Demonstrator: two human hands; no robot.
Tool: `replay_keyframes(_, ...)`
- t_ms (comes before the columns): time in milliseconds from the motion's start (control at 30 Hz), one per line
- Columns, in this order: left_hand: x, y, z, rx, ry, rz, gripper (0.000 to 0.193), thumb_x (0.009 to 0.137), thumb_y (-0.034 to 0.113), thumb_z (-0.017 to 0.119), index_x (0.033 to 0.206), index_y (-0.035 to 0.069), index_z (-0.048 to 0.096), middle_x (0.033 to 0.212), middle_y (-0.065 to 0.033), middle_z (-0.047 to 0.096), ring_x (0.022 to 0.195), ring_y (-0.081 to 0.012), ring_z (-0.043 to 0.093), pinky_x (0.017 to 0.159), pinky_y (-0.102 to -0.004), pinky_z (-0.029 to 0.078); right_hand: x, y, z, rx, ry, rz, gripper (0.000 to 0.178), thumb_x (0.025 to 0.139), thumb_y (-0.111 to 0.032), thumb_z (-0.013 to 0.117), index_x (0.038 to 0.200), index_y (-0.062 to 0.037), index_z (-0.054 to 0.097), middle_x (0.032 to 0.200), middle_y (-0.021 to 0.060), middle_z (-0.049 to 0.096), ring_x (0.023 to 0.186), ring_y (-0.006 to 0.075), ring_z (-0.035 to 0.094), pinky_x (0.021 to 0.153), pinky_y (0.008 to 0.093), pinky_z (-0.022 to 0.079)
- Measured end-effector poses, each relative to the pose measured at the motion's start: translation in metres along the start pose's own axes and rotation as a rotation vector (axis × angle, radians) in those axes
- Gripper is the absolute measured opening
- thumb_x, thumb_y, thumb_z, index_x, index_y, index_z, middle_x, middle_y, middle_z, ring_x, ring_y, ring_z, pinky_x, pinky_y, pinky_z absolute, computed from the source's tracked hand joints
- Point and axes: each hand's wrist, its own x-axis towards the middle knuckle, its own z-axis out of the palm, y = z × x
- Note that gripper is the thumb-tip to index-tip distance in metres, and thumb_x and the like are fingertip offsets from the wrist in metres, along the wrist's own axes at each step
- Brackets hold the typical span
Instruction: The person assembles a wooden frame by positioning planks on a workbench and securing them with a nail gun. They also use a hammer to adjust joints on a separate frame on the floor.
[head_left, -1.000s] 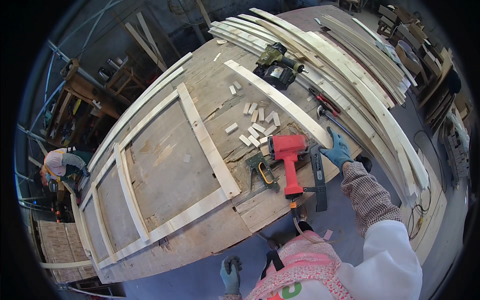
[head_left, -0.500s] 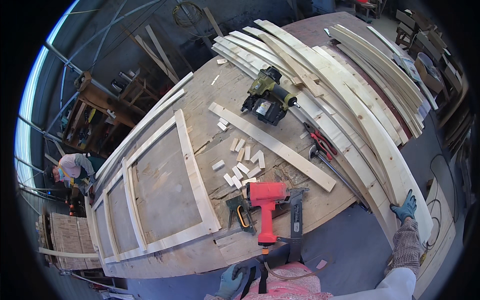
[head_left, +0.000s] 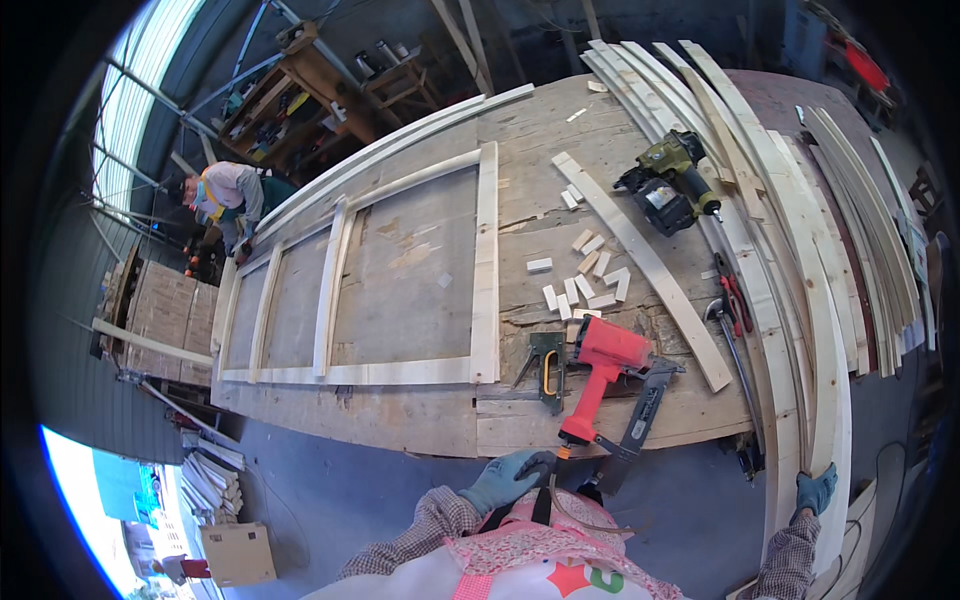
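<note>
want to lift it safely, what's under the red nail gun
Worn wooden tabletop shows around the red nail gun, whose black magazine appears to overhang the edge. Whatever lies directly beneath its body is covered.

A long, pale wooden board [head_left: 832, 430] lies across the table [head_left: 400, 422], its near end jutting past the front edge

At lower centre, the fabric glove [head_left: 503, 482] is blue-grey, the cloth sleeve [head_left: 415, 530] brown-and-white checked. The pistol-shaped nail gun [head_left: 605, 365] is red and black; the long wooden plank [head_left: 830, 420], lower right, pale cream.
</note>
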Motion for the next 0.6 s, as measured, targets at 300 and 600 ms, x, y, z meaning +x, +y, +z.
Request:
replay_keyframes(300,-0.044,-0.023,-0.033,-0.04,0.196,0.025,0.029,0.082,0.014,0.056,0.109,0.003,0.055,0.103,-0.0149,0.06,0.093,-0.0246,0.06,0.082,-0.0311,0.045,-0.053,-0.071,-0.026,-0.188,0.009,-0.012,0.079,0.066,-0.025,0.07,0.133,-0.0058,0.032,0.126,0.018,0.043,0.115,0.0357,0.042,0.097,0.042,0.035)
replay_keyframes(600,-0.092,-0.091,-0.057,-0.227,0.352,-0.077,0.027,0.083,0.006,0.055,0.11,0.001,0.054,0.101,-0.0109,0.061,0.091,-0.0154,0.058,0.081,-0.0267,0.046,-0.204,-0.232,0.057,0.487,-0.311,-0.834,0.054,0.073,-0.01,0.065,0.123,-0.0064,0.045,0.12,0.0148,0.047,0.114,0.0313,0.042,0.096,0.038,0.034)
